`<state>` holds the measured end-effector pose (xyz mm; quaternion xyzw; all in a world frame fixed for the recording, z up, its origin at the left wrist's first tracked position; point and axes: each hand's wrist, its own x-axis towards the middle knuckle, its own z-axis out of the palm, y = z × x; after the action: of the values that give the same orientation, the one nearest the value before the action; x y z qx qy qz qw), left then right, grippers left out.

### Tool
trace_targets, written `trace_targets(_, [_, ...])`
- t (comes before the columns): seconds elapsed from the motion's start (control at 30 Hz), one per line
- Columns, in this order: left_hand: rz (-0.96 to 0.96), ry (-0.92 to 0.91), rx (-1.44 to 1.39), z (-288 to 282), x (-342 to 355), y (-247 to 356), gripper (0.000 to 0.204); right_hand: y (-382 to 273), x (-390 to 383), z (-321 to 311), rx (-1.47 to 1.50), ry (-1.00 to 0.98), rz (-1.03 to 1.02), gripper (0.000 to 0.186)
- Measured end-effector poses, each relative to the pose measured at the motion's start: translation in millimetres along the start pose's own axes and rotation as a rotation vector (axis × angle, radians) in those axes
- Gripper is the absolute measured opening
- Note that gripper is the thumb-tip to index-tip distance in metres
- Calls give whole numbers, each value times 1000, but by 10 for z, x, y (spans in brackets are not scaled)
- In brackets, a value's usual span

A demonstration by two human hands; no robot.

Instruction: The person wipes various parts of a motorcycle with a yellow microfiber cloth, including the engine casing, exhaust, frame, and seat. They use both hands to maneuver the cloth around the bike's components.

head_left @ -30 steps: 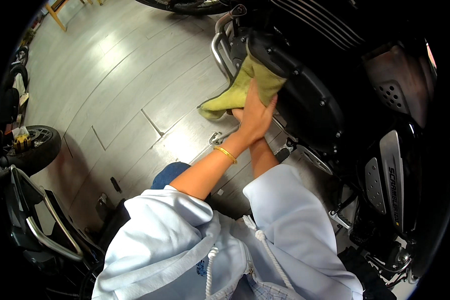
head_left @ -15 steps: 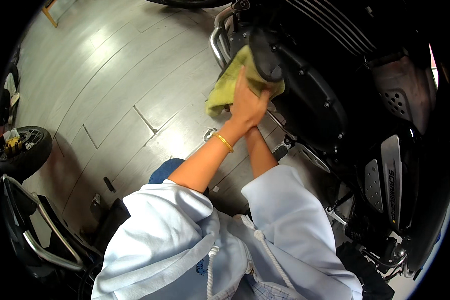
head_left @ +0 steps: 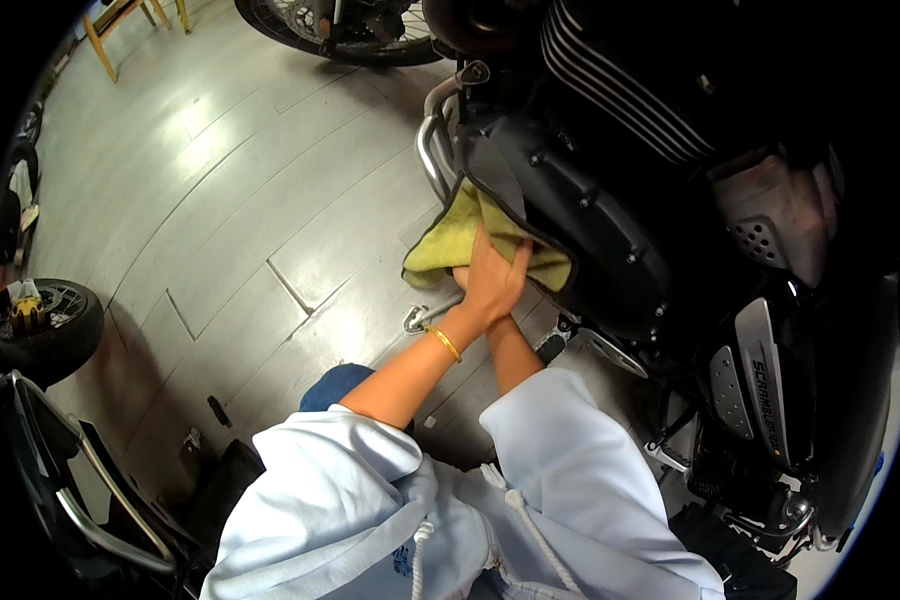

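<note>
My left hand (head_left: 493,278), wearing a yellow bangle, grips a yellow-green microfibre cloth (head_left: 446,235) with dark edging, its fingers pressed into the folds. The cloth lies against the lower left side of a black bolted engine cover (head_left: 605,255) on a motorcycle. My right hand (head_left: 460,281) is mostly hidden beneath my left hand and the cloth; a few fingers show at the left, but I cannot make out what they hold. Curved metal tubes (head_left: 431,150) rise just left of the cover, and a footpeg (head_left: 552,345) is below the hands.
A grey plank floor (head_left: 220,220) spans the left. A second wheel (head_left: 70,325) and a motorcycle's metal rail (head_left: 100,515) are at left. A spoked front wheel (head_left: 340,45) and wooden furniture (head_left: 100,45) are at the top. An exhaust heat shield (head_left: 770,215) is at right.
The view has shifted, so the motorcycle appears lower in the picture. Both hands and the cloth have moved down along the cover, uncovering more of its upper end.
</note>
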<state>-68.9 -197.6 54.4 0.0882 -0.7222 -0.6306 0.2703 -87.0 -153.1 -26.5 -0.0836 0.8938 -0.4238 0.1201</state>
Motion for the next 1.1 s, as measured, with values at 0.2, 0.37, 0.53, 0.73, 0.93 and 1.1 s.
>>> trace_targets(0.2, [112, -45, 128, -86, 82, -11, 81, 84, 39, 87, -31, -12, 16, 69])
trace_targets(0.37, [-35, 7, -115, -146, 282, -65, 65, 61, 96, 194, -59, -12, 7, 72])
trace_targets(0.53, [-456, 88, -433, -481, 583, -116, 69, -96, -85, 165, -53, 2, 18, 75])
trace_targets(0.73, [-67, 351, -730, -929, 942, 301, 67, -545, -759, -30, 193, 46, -119, 55])
trace_targets(0.93, [278, 305, -154, -1035, 1737, 1310, 59, -1460, -1031, -517, 353, -21, -285, 49])
trace_targets(1.1, [580, 259, 4, -808, 2422, 1723, 44, -2371, -582, -1010, 471, 181, -622, 49])
